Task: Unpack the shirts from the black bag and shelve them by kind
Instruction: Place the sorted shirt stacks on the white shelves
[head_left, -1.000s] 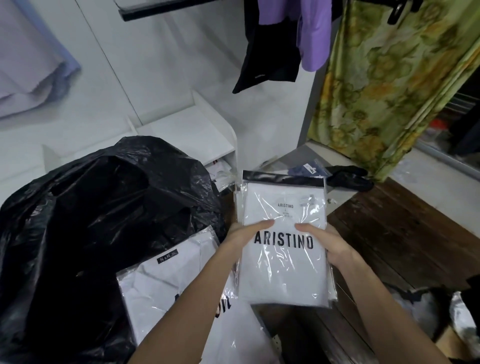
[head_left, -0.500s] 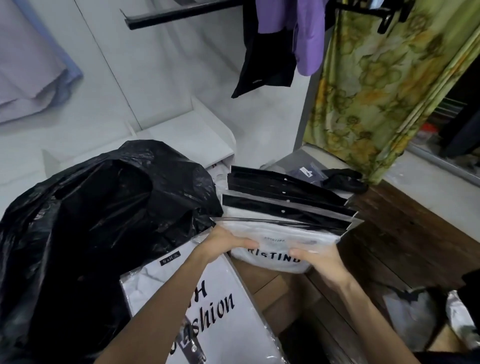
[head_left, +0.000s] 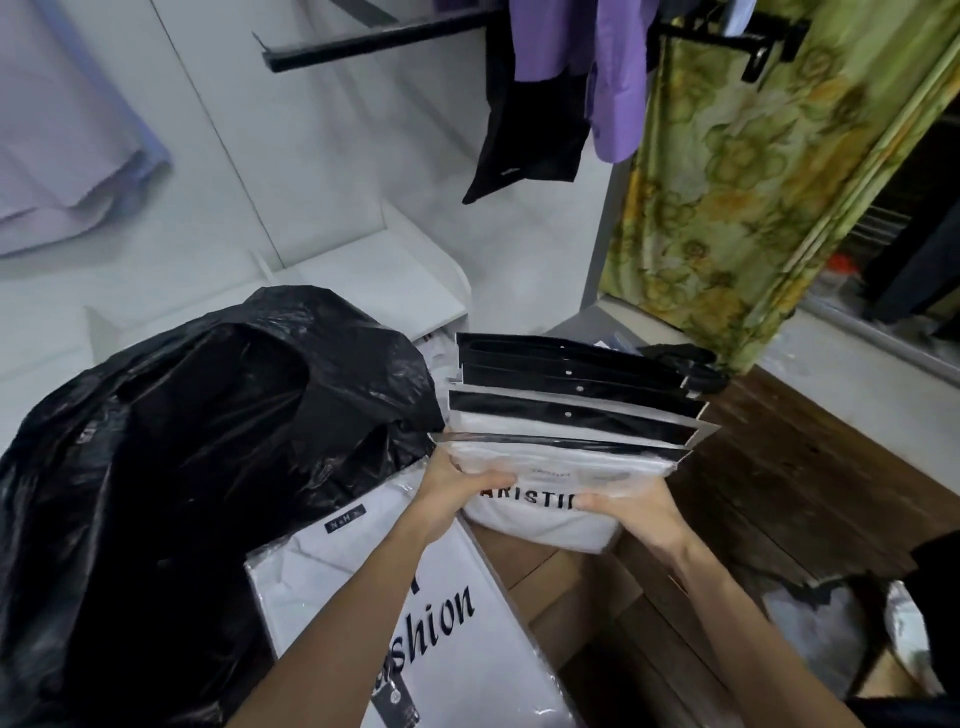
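Step in hand: a fanned stack of packaged shirts (head_left: 566, 415) is held flat, just right of the black bag (head_left: 208, 467), ready to go onto a shelf.
Left hand (head_left: 457, 488): fingers curled over the near left edge of the stack's top pack, gripping it.
Right hand (head_left: 634, 506): gripping the near right edge, thumb on top; fingers underneath are hidden.
Stack: black header strips fan away from the bag; the packs look slippery and could slide apart.
Other shirt: a white "fashion" pack (head_left: 415, 623) lies below the stack against the bag, probably a different kind.
White shelf (head_left: 395, 280): just behind the bag.
Doing it well: square the fanned edges first, keep the stack level, support it from beneath, shelve like with like.
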